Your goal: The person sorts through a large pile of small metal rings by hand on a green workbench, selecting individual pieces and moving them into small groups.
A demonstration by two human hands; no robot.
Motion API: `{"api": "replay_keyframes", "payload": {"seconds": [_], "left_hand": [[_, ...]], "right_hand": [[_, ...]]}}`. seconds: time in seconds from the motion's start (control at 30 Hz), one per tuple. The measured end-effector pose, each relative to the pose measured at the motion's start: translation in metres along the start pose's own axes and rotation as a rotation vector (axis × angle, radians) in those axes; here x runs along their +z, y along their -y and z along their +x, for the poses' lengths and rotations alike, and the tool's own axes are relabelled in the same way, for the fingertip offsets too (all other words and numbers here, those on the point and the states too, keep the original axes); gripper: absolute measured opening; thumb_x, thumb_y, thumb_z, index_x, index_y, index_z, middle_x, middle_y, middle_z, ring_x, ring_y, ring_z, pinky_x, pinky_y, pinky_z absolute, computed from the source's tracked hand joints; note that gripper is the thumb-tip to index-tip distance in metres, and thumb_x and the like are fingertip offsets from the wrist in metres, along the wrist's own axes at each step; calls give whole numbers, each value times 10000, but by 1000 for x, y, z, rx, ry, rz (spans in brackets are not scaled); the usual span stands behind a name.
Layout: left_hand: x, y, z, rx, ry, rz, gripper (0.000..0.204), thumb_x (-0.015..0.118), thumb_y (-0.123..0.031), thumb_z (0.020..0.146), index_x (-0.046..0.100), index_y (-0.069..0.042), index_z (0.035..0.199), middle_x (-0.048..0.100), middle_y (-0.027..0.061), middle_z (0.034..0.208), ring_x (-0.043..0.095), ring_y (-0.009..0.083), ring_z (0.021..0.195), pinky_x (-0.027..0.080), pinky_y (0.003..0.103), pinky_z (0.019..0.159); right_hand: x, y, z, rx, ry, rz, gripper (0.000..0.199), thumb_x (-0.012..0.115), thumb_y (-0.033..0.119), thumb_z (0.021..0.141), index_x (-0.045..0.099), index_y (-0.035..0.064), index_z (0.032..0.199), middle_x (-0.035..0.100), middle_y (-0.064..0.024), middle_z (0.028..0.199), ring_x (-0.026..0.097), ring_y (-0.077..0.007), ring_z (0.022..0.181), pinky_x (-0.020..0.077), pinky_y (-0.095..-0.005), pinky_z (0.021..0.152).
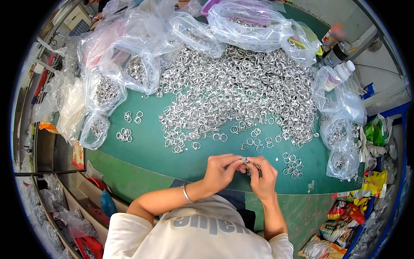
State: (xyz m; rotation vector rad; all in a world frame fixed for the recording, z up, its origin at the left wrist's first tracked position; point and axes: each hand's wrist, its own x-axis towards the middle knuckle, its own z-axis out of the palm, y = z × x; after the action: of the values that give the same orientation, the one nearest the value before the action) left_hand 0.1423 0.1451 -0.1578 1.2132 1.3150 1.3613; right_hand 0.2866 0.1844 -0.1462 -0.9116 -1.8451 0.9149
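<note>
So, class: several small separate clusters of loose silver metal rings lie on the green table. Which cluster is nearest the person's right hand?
The cluster of silver rings just right of the right hand; the other small clusters lie farther away, up and to the left.

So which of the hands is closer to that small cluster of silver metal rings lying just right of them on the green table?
The right hand. It sits just left of the small cluster of silver metal rings, while the left hand lies farther left, beyond the right one.
</note>
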Motion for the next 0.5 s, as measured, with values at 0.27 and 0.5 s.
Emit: {"api": "replay_keyframes", "payload": {"seconds": [0.27,0.5], "left_hand": [[-4,-2,-6,110,25,138,128,578,25,886,674,54,965,682,124,802,683,175,748,540,260,663],[-6,0,-7,16,124,-45,156,588,31,887,644,75,1026,647,148,983,658,181,831,550,265,730]], "right_hand": [[-6,12,4,48,60,68,148,591,-93,848,606,-38,985,645,-143,806,640,-202,658,517,-299,566],[-7,9,1,105,90,44,124,593,-76,856,617,-26,966,631,-128,814,628,-185,664,500,-284,549]]}}
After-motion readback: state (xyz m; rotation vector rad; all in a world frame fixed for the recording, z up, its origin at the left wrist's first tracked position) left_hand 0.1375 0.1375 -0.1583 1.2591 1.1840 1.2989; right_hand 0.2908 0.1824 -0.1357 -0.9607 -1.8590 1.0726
